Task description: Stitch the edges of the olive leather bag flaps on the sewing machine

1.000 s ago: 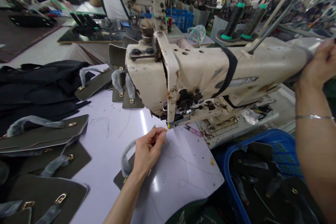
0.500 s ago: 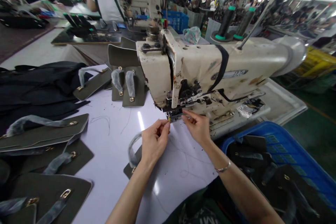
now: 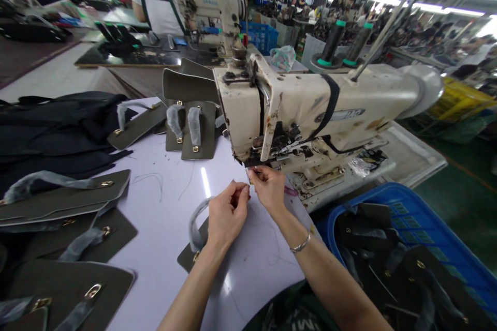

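Under the head of a cream sewing machine (image 3: 295, 98), my two hands work close together. My left hand (image 3: 228, 212) has thumb and forefinger pinched in front of the needle area; what lies between the tips is too small to make out. My right hand (image 3: 268, 189) is closed in a pinch right below the needle area, its fingertips hiding the presser foot. A small yellow bit shows by its fingertips. Partly behind my left wrist lies a dark olive panel (image 3: 188, 258) with a plastic-wrapped handle (image 3: 194, 227). Loose thread (image 3: 275, 258) trails over the white tabletop.
Olive panels (image 3: 198, 137) with wrapped handles lie behind and along the left, beside black fabric (image 3: 50, 134). A blue basket (image 3: 404, 191) of similar panels stands at the right. Thread cones (image 3: 333, 44) rise behind the machine. A person (image 3: 159, 8) sits at another machine (image 3: 213, 8).
My right hand has moved left, to below the needle area and close to my left hand. My left hand has lowered slightly. The view has shifted a little.
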{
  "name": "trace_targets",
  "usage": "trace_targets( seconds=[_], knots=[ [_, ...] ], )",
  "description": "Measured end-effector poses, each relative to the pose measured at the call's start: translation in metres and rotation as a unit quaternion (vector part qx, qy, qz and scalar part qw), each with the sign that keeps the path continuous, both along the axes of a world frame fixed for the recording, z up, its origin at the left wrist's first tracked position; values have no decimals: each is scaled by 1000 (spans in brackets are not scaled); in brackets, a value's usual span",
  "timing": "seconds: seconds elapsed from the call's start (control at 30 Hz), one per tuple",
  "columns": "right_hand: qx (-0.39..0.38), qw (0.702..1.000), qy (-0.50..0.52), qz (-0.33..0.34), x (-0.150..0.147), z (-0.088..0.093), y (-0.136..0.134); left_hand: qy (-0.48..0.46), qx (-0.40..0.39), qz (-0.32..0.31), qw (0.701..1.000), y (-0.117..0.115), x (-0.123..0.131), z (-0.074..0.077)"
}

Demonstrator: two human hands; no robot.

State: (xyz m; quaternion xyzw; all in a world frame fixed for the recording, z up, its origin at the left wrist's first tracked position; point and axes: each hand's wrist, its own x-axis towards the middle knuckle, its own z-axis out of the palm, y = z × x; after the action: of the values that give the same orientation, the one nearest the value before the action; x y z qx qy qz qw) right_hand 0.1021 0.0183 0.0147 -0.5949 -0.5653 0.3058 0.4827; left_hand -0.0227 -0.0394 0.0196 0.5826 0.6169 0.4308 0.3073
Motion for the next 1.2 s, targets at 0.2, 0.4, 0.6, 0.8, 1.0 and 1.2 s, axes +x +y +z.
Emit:
trace_targets(
  seconds=[0.2,0.4,0.6,0.8,1.0,1.2],
  knots=[
    [-29,995,13,97,18,3,-10,-115,-73,6,991,7,-3,-2],
    [17,958,-160,236,32,25,-37,-151,-93,-22,984,19,-2,-6],
    [224,936,-267,-47,56,45,-31,-242,-153,-27,958,24,-6,-5],
    [200,913,-355,20,67,35,-17,-269,-142,-30,952,24,-4,0],
    [90,980,-175,11,35,-5,-55,-248,-129,-31,960,24,-7,5],
    [-147,954,240,108,-32,-54,-78,-219,-115,-62,967,22,-10,5]
  ],
)
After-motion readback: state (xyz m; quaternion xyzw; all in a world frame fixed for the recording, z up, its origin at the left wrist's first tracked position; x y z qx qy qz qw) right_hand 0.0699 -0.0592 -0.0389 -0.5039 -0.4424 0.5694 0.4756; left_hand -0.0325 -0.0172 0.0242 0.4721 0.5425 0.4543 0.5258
